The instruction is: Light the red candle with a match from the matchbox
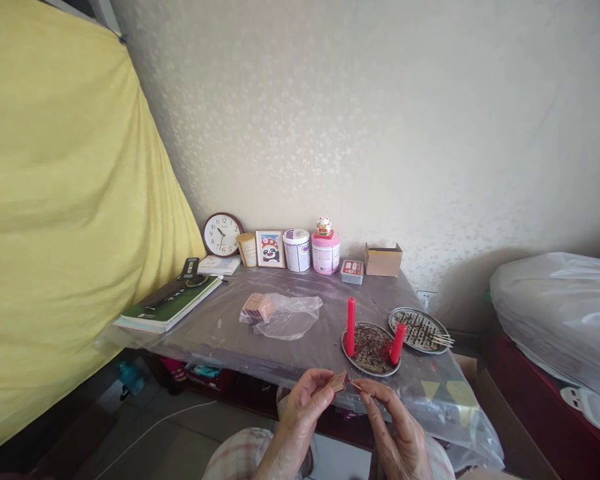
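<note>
In my left hand (307, 407) is a small matchbox (339, 382), gripped between thumb and fingers over the table's front edge. My right hand (397, 423) pinches a thin matchstick (354, 385), its tip close to the side of the box; whether the two touch I cannot tell. Just beyond my hands lies a round metal plate (373, 343) with a dark, stained surface. A tall red candle (351, 327) stands upright on its left side. On its right side a shorter red candle (398, 344) leans a little to the right.
A second round plate (415, 327) holds several thin sticks (443, 340). A plastic bag (293, 317) with a stack of small boxes (257, 308) lies mid-table. Books (173, 303) are at left. A clock (223, 235), tins (297, 252) and a cardboard box (383, 260) line the wall.
</note>
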Demonstrator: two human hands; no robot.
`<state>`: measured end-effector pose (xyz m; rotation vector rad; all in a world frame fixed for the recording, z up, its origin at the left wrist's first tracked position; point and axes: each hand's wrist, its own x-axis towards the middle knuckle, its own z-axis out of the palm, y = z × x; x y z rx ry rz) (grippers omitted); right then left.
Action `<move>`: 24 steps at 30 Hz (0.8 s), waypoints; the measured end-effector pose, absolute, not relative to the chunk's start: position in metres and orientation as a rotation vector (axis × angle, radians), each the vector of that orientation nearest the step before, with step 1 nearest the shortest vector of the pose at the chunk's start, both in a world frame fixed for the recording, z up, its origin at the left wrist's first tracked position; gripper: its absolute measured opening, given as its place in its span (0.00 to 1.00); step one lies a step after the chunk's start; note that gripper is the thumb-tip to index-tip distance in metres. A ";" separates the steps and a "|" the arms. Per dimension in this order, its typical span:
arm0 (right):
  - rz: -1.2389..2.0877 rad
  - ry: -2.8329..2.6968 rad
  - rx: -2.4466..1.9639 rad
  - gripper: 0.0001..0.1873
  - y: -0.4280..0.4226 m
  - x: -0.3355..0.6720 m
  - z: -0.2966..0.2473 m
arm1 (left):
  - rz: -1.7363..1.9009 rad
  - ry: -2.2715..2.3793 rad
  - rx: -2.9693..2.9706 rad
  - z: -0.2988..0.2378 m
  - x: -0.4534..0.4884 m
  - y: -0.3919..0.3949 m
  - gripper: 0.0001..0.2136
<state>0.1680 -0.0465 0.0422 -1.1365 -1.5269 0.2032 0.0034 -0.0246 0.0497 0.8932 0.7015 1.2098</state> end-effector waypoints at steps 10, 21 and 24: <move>0.213 -1.536 -1.124 0.07 -0.047 0.166 0.045 | 1.215 0.693 0.883 0.052 0.004 -0.026 0.13; 0.156 -1.472 -1.126 0.07 -0.047 0.165 0.050 | 1.210 0.706 0.908 0.053 0.003 -0.029 0.14; 0.125 -1.489 -1.074 0.07 -0.048 0.162 0.053 | 1.210 0.706 0.912 0.050 0.003 -0.029 0.14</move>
